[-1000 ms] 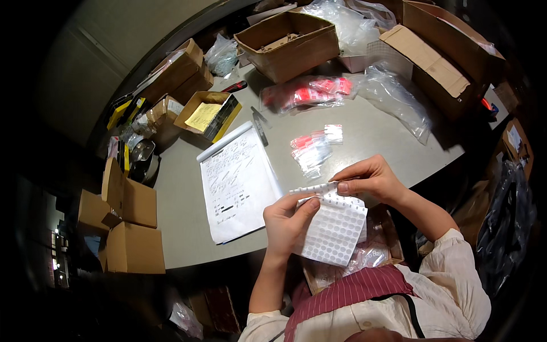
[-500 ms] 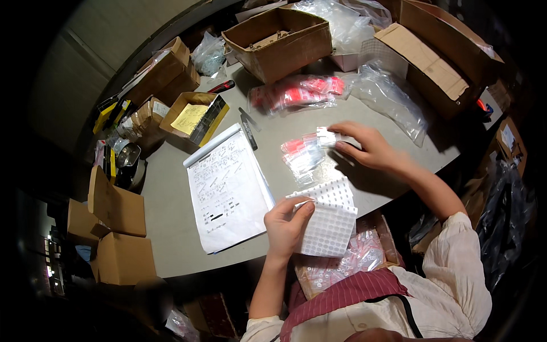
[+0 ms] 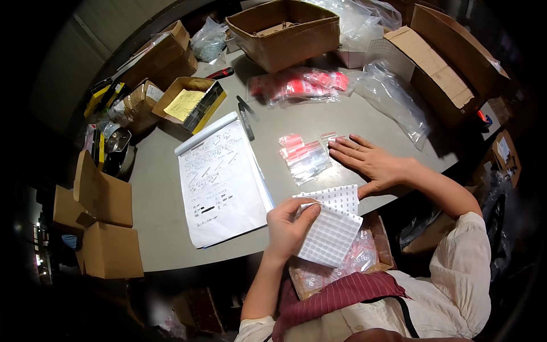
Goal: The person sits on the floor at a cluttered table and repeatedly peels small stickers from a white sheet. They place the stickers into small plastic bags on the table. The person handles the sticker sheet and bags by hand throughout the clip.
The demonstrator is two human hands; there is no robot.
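My left hand (image 3: 289, 227) pinches folded sheets of round stickers (image 3: 330, 236) between thumb and fingers, over the table's near edge. Rows of pale dots cover the front sheet, and another printed part fans out behind it. My right hand (image 3: 373, 164) lies with fingers stretched out on the table, nothing gripped in it. By its fingertips is a small clear zip bag (image 3: 329, 137) with a red strip, partly hidden by the fingers. Just left of that, several more small zip bags (image 3: 306, 161) with red strips lie overlapping in a loose pile.
An open notepad (image 3: 222, 188) lies left of the bags, with black markers (image 3: 246, 121) beyond it. Red-printed bags (image 3: 296, 86) and a large clear bag (image 3: 393, 100) lie farther back. Cardboard boxes (image 3: 285, 43) ring the table. Below the sheets, an open box (image 3: 383, 242) holds small bags.
My right hand has let go of a small bag beside the pile and come nearer, its fingers now flattened out. My left hand still holds the sticker sheets, now tilted more. The view has shifted slightly.
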